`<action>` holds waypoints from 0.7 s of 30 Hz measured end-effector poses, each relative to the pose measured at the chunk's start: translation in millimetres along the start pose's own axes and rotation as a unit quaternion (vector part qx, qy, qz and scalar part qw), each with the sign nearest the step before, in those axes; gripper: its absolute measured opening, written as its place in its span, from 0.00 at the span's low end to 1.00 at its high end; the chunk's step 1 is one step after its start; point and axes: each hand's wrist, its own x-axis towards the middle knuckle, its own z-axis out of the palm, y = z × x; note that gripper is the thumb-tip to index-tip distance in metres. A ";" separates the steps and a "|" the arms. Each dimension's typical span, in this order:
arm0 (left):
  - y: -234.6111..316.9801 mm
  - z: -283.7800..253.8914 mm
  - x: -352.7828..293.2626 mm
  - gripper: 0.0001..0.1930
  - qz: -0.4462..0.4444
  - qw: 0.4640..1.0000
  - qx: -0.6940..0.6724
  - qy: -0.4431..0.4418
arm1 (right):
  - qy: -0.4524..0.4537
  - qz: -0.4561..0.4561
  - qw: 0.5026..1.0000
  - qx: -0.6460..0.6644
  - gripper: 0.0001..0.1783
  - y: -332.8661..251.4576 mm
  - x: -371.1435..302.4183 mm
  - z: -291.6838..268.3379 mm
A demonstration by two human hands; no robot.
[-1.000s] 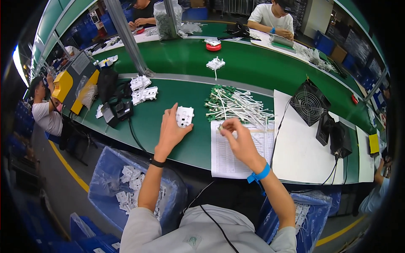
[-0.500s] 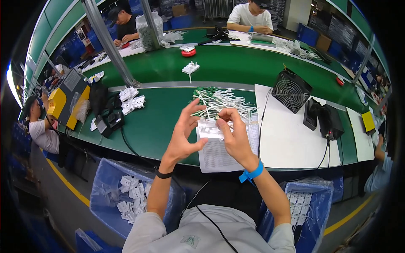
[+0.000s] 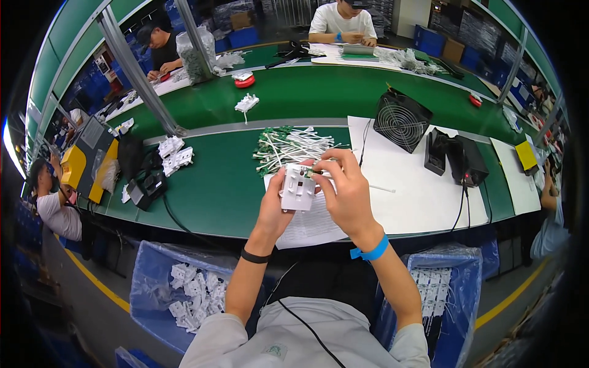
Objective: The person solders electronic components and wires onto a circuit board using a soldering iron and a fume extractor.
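Note:
My left hand grips a white plastic housing by its left side, its moulded inner face with posts and slots turned up. At the housing's top right corner, my right hand pinches a small green circuit board between thumb and fingertips. A white cable sticks out to the right from behind the right hand, probably from that board. Just beyond both hands lies a pile of white cables with green boards. Under the hands is a printed paper sheet, partly covered.
White housings lie left on the green bench, near a black device. To the right stand a black fan and a black power unit. Blue bins with white parts flank me. Co-workers sit across the green conveyor.
My left hand has closed on the housing, which now stands tilted with its inner face showing. My right hand has come to its upper corner with the board. The whole view has shifted slightly.

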 end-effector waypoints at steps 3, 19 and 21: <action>-9.3 1.4 -1.0 0.22 -0.007 0.997 0.032 0.074 | -0.011 -0.036 0.998 -0.049 0.10 1.3 -3.2 -3.1; 12.7 10.3 -21.0 0.12 0.047 0.837 0.536 -0.101 | -0.270 0.210 0.929 0.143 0.11 16.1 -0.4 -48.4; 5.1 9.3 -24.5 0.11 0.023 0.866 0.492 -0.086 | -0.292 0.228 0.917 0.151 0.11 21.7 -0.1 -50.7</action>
